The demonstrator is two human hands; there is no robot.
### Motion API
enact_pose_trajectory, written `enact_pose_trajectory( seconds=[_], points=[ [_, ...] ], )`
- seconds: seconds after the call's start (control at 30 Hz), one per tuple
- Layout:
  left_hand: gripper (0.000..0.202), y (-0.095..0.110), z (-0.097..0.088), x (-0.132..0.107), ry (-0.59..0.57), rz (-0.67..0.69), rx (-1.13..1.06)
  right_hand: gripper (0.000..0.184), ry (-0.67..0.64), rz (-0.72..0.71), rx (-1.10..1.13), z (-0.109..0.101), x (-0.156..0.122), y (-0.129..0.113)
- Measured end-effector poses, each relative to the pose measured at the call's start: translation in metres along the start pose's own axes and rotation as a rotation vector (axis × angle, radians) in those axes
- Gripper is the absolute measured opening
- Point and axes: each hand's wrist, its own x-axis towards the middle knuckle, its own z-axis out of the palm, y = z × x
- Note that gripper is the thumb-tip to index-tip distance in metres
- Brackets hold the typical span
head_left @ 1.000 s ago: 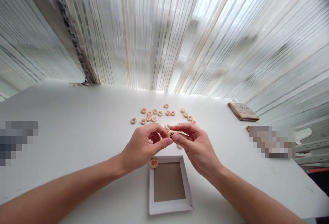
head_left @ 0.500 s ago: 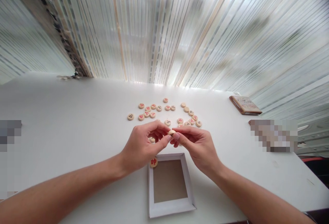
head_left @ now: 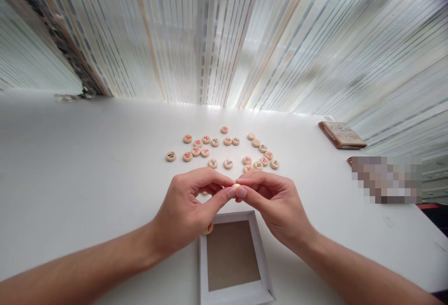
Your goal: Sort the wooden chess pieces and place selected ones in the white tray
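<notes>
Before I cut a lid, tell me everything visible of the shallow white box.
The shallow white box looks like cardboard: low white walls, a brown floor. It lies open side up on the table, near left corner out of frame. A red-marked disc rests at its far left corner, partly hidden by the left hand.

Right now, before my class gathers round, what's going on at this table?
A person's left hand and right hand pinch a small round piece between them. Nearer the camera is a white-sided tray, with a red-marked piece at its far left corner, partly hidden by the left hand. More round pieces, most marked in red or black, lie scattered on the white table beyond the hands.
</notes>
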Motion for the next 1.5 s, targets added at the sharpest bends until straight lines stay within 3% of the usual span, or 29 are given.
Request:
enact_pose_trajectory(
  seconds=[0.23, 0.47, 0.9, 1.3, 1.5],
  points=[
    [0.007, 0.002, -0.001, 0.001, -0.010, -0.023, -0.039, 0.005, -0.028, 0.034, 0.026, -0.004, 0.000, 0.002],
    [0.013, 0.000, -0.003, 0.002, -0.028, -0.157, -0.199, 0.019, -0.017, 0.156, 0.110, -0.003, 0.001, -0.001],
    [0.018, -0.001, -0.001, 0.005, -0.010, -0.181, -0.309, 0.025, 0.048, 0.279, 0.200, -0.003, 0.003, -0.004],
    [0.023, -0.004, -0.002, 0.001, -0.086, -0.192, -0.398, 0.038, -0.013, 0.210, 0.148, -0.004, 0.002, -0.001],
    [0.028, -0.008, -0.002, -0.004, -0.085, -0.098, -0.180, 0.033, -0.025, 0.194, 0.142, -0.005, 0.000, 0.003]
  ],
)
